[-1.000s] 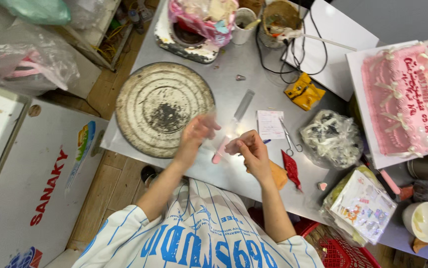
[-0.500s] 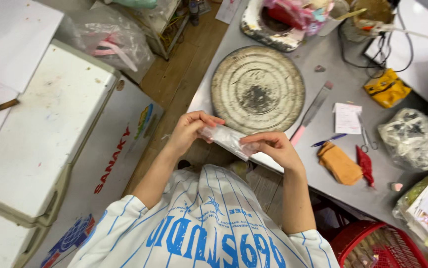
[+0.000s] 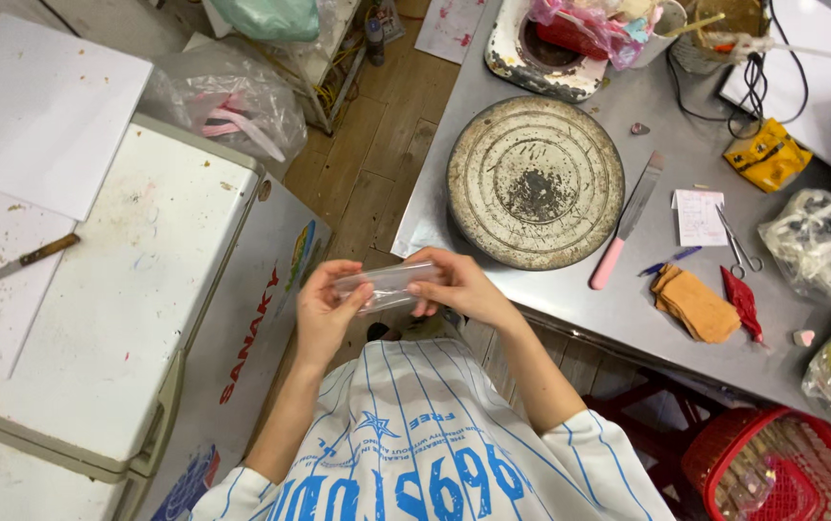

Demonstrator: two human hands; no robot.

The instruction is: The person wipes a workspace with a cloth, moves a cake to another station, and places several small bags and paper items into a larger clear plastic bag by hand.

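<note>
We begin with the largest item: the white chest freezer [image 3: 97,318] sits to the left of our left hand, with a white board [image 3: 44,111] and a wooden-handled knife [image 3: 15,265] on its lid. To the right of our right hand runs the steel table [image 3: 570,299]. On it, just beyond the right hand, rests the round metal turntable [image 3: 535,180], worn and stained at its centre. Further right of the turntable lies a pink-handled palette knife [image 3: 625,224], then a white paper slip [image 3: 698,216], scissors [image 3: 738,246] and a folded orange cloth [image 3: 693,304]. A red basket [image 3: 772,468] stands low on the far right, below the table edge.

Our left hand [image 3: 324,314] and right hand [image 3: 454,285] are raised in front of the striped shirt [image 3: 425,434], off the table edge. Between them we hold a small clear plastic piece [image 3: 386,287]. Each hand pinches one end of it with thumb and fingertips: the left hand at the left end, the right hand at the right end. The piece lies roughly level and spans the gap between the two hands. Whether it is a bag or a flat sheet we cannot tell.
</note>
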